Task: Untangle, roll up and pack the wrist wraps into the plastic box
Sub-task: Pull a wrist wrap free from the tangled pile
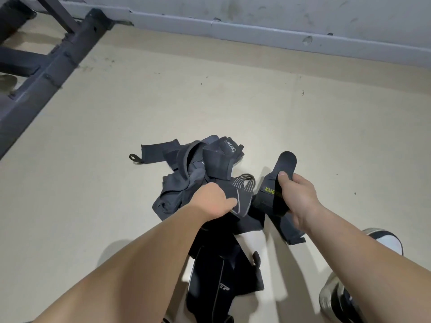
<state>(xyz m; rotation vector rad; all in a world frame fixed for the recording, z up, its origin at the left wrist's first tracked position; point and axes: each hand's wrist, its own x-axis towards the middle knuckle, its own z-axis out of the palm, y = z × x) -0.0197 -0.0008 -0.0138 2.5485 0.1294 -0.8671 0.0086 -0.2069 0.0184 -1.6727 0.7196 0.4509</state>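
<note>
Head view: untangling has barely begun. My left hand [211,201] grips a grey striped wrap [242,200] from the tangled pile of dark fabric wrist wraps [193,166] on the beige floor [233,101], while my right hand [297,197] holds a black wrap with yellow lettering [274,185]. Nothing looks rolled, and I see no plastic box.

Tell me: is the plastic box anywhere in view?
No: the floor shows wraps, gripped by the left hand and right hand, but no box.
</note>
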